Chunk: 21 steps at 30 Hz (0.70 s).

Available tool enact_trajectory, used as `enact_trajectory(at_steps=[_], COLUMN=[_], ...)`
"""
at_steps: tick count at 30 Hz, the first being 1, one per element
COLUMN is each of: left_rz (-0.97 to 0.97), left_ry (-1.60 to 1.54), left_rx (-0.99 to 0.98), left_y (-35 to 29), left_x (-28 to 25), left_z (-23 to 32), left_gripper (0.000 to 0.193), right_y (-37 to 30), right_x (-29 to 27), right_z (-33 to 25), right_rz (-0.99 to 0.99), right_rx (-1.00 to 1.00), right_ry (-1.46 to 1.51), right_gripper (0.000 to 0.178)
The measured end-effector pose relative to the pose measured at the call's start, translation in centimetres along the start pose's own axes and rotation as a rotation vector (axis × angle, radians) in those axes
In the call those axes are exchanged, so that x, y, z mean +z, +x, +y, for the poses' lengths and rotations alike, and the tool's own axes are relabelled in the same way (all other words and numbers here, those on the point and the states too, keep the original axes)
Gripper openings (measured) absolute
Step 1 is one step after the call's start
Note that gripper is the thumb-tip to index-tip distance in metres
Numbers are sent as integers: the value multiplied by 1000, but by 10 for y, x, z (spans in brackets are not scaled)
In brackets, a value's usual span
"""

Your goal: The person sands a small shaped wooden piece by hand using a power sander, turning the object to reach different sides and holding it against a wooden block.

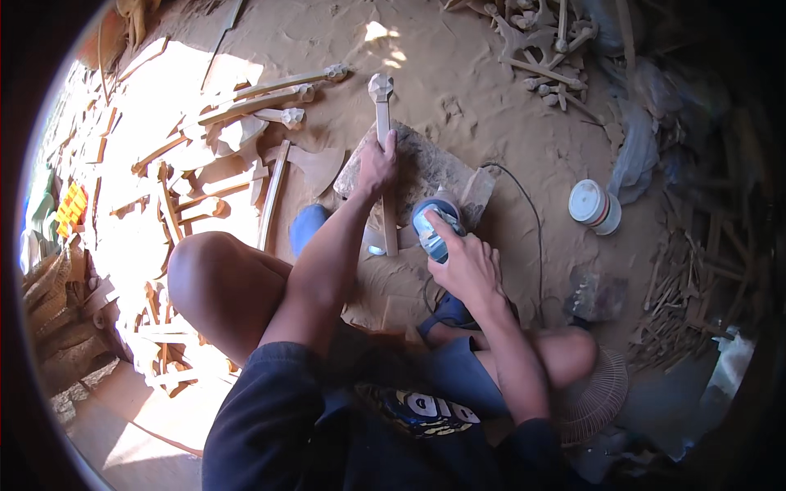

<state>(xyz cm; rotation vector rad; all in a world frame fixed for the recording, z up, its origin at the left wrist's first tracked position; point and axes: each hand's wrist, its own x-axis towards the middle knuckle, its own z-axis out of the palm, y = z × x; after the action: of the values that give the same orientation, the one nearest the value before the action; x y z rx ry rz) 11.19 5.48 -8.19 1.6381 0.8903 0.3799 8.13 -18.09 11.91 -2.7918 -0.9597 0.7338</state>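
Observation:
My left hand (377, 166) is closed around the middle of a pale stick with a faceted knob (382, 113) at its far end. Whether the stick is wood or bone I cannot tell. Its lower part slants down across a rough stone-like block (430, 159) on the ground. To the right, my right hand (468, 268) grips a blue hand-held power tool (432, 237), apparently a grinder, with its index finger laid along the top. The tool's round head is beside the stick's lower end, and its working face is hidden.
Several pale knobbed sticks (246, 106) lie in bright sun at left. A black cord (536, 237) curves over the sandy ground at right, near a white lidded tub (586, 203). Bone-like pieces (548, 65) are heaped at far right; thin offcuts (679, 303) lie nearer.

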Motion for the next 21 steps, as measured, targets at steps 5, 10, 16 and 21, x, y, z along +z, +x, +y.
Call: enact_trajectory(at_steps=[5,10,16,21], left_rz=[-4,34,35,27], left_ry=[-73,-95,-90,-109], left_rx=[44,32,15,14], left_y=[2,1,-1,-2], left_x=[4,0,-2,-3], left_z=[-3,-1,2,2], left_gripper=[55,55,55,56], right_y=[5,8,10,10], right_x=[3,2,5,8], right_z=[-17,-34,-41,-43], right_rz=[-55,-141,-150,-163], right_rx=[-13,1,16,27], right_ry=[-37,-75,-80,-104], right_gripper=[82,82,82,83])
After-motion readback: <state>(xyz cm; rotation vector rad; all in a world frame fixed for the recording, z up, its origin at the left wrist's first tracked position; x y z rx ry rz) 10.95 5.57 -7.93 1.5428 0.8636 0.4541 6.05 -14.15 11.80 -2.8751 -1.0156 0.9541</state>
